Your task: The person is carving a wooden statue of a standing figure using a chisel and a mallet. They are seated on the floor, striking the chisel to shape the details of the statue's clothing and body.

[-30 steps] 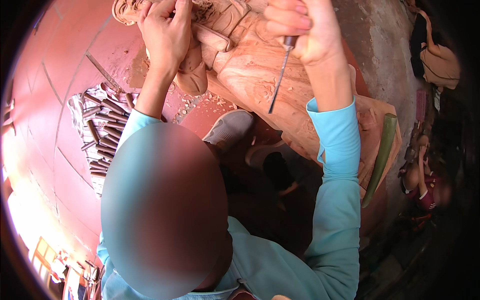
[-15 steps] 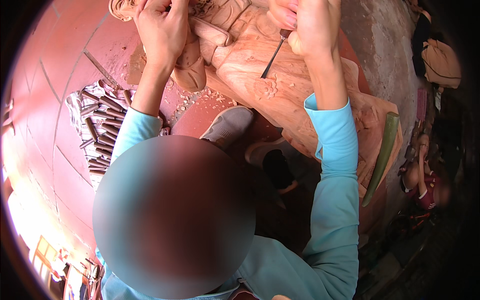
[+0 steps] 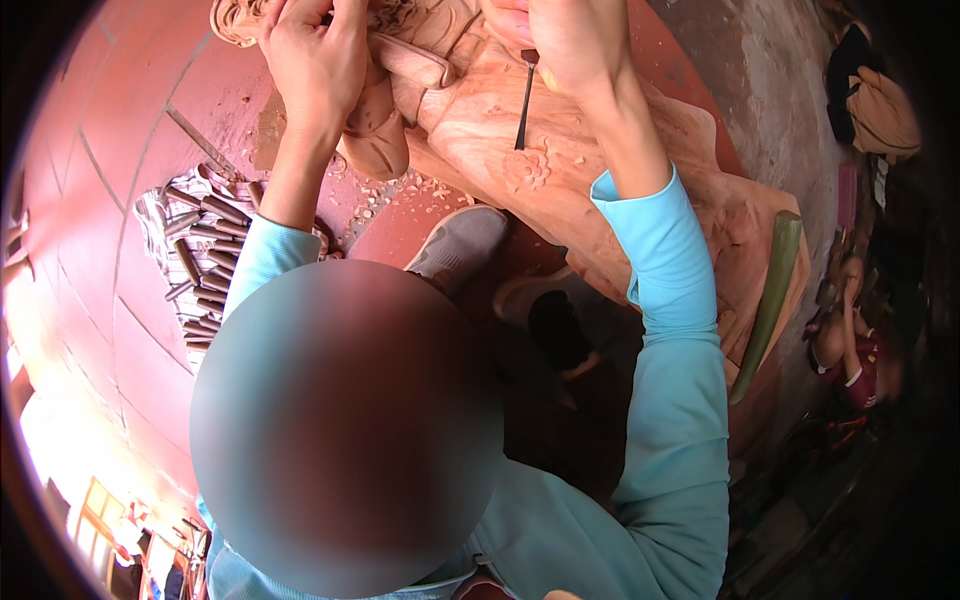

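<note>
A large pale wooden carving (image 3: 490,130) of a robed figure lies slantwise in front of me. My right hand (image 3: 570,45) grips a carving chisel (image 3: 525,105) by its dark handle, mostly hidden in the fist. The thin dark blade points toward me, its tip just above a small carved flower (image 3: 533,169); whether it touches the wood I cannot tell. My left hand (image 3: 318,65) is over the upper part of the figure, near a curly carved end (image 3: 234,22). Its fingers are bent and closed, partly cut off by the upper edge; what they hold is hidden.
Many dark-handled tools (image 3: 212,245) lie on a striped cloth at left, on the red tiled floor (image 3: 90,240). Wood chips (image 3: 385,195) are scattered beside a grey shoe (image 3: 462,240). A long green strip (image 3: 770,300) rests on the carving's right end. Another person (image 3: 855,350) sits far right.
My right hand has shifted left and the chisel blade now stands nearly straight up and down in the picture instead of slanting. My left hand stays by the upper part of the carving.
</note>
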Demonstrator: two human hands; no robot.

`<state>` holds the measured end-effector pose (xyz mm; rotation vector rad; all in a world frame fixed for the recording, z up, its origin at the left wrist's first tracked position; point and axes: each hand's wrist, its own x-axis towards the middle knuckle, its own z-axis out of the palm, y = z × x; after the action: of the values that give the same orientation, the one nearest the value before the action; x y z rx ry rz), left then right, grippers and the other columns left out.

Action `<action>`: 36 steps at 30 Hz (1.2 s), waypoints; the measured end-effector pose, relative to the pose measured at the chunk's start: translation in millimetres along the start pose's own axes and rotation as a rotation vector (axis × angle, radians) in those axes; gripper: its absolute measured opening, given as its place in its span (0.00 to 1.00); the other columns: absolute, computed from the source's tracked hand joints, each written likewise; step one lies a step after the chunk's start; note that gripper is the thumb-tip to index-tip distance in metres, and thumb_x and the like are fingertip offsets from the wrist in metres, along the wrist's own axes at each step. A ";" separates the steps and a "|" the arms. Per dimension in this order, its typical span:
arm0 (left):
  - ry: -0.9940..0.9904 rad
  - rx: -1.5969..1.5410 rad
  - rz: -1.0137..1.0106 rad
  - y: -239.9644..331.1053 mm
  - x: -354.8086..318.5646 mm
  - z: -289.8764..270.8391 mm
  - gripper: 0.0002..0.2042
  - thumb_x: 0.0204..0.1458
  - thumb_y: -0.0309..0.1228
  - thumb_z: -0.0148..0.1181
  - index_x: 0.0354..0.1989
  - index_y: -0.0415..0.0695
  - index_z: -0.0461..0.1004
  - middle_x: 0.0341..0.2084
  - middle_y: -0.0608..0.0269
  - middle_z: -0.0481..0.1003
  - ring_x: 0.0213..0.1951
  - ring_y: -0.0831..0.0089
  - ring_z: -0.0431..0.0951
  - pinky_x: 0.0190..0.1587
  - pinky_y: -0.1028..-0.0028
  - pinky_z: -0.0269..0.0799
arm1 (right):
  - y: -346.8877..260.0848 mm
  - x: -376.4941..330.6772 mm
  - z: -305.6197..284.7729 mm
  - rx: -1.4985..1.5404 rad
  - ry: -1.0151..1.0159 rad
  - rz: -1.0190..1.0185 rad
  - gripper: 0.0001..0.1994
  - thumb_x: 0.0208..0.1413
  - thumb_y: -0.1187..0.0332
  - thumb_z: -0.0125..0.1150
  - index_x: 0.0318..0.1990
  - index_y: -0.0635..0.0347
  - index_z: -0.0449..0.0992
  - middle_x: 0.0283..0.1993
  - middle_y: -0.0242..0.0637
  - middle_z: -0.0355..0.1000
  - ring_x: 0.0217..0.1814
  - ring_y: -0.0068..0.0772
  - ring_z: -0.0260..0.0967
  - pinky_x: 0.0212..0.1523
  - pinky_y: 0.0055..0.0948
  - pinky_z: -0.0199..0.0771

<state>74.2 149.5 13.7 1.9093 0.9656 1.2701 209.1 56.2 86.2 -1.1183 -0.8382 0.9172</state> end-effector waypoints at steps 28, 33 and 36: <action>-0.060 0.029 0.105 -1.6 1.9 -2.6 0.16 0.57 0.36 0.53 0.22 0.37 0.72 0.13 0.62 0.65 0.23 0.72 0.64 0.56 0.71 0.59 | 13.4 21.8 8.0 0.012 -0.169 0.264 0.11 0.63 0.65 0.51 0.29 0.59 0.70 0.14 0.19 0.56 0.11 0.10 0.48 0.10 0.18 0.42; -0.070 0.062 0.075 -11.4 4.0 -3.9 0.17 0.57 0.36 0.53 0.20 0.36 0.69 0.13 0.60 0.64 0.24 0.72 0.62 0.54 0.71 0.60 | 7.7 19.1 15.2 -0.062 -0.199 0.188 0.10 0.62 0.66 0.51 0.30 0.61 0.70 0.16 0.21 0.58 0.12 0.12 0.51 0.11 0.18 0.46; -0.066 0.082 0.051 -16.6 4.6 -6.3 0.17 0.57 0.35 0.52 0.20 0.35 0.67 0.12 0.59 0.62 0.24 0.71 0.61 0.50 0.72 0.62 | 2.1 13.9 28.0 -0.148 -0.178 0.134 0.11 0.62 0.66 0.50 0.29 0.62 0.69 0.17 0.23 0.60 0.13 0.14 0.53 0.12 0.19 0.50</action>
<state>65.8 162.8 4.2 2.0382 0.9535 1.2050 188.9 79.5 91.9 -1.2450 -0.9981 1.0920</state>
